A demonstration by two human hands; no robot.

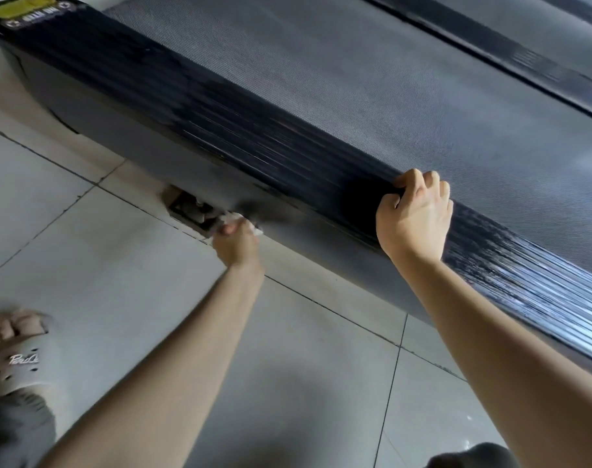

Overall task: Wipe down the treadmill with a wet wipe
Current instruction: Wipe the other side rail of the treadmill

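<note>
Left hand (235, 243) pinching wet wipe (234, 220), pressing it against treadmill (173, 153) grey side panel, low near floor (119, 282). Right hand (414, 216) curling fingers over ribbed black side rail (288, 143), gripping it.

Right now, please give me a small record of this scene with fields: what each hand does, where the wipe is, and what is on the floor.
left hand: holds wet wipe against treadmill's grey side panel
right hand: grips ribbed side rail
belt: untouched
floor: tiles, sandalled foot
</note>
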